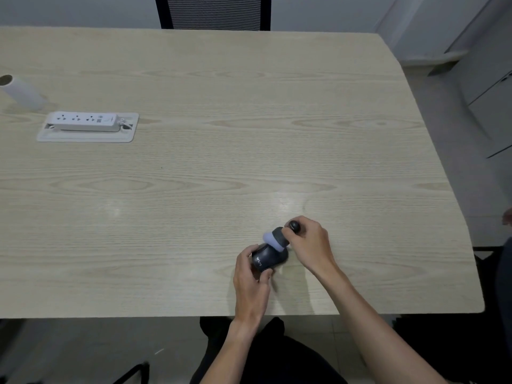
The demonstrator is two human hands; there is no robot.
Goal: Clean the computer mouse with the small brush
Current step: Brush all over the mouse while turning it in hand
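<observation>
A dark computer mouse with small white lettering lies on the pale wooden table near its front edge. My left hand grips the mouse from the left and front. My right hand holds a small brush by its dark round knob. The brush's pale bluish bristles press against the far top side of the mouse. The mouse's right side is partly hidden by the brush.
A white power strip sits in a recessed tray at the left. A white roll lies at the far left edge. A dark office chair stands behind the table's far side.
</observation>
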